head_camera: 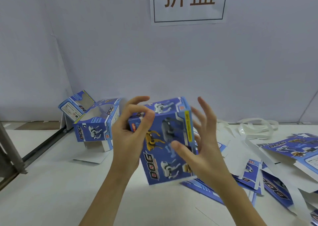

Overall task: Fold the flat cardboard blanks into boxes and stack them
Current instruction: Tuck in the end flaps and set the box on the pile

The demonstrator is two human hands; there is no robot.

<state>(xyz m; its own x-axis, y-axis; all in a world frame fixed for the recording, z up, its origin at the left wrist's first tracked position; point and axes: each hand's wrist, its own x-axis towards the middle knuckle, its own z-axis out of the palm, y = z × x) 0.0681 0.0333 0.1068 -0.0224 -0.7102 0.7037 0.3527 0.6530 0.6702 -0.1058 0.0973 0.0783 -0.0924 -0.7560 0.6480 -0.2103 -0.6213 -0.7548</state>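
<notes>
Head view: blue "DOG" toy box [165, 139], folded up into box shape, held in the air above the middle of the white table [51, 191], tilted, printed robot-dog panel facing the camera, its lower edge blurred. Left hand [128, 136] at the box's left upper corner, fingers curled, thumb and fingertips pinching the edge of the top panel there. Right hand [203, 145] on the box's right side, fingers spread and mostly straight, rising past the right edge; thumb lies flat against the front panel; whether the palm touches the side panel cannot be told. Two folded window boxes sit near the table's far left edge against the white wall: the nearer folded box [96, 122] upright with its window opening up and bottom flaps loose, the rear folded box [77, 105] just behind it, leaning, touching it. A loose white card piece [91, 157] lies flat in front of them. Pile of flat blanks [275, 165] spread along the table's right edge, overlapping, blue print and white backs mixed. White plastic strapping loops [254, 129] lie at the far right corner behind the pile. Paper sign [188, 3] with two large characters on the wall above. Grey metal frame post [10, 150] at the left edge.
</notes>
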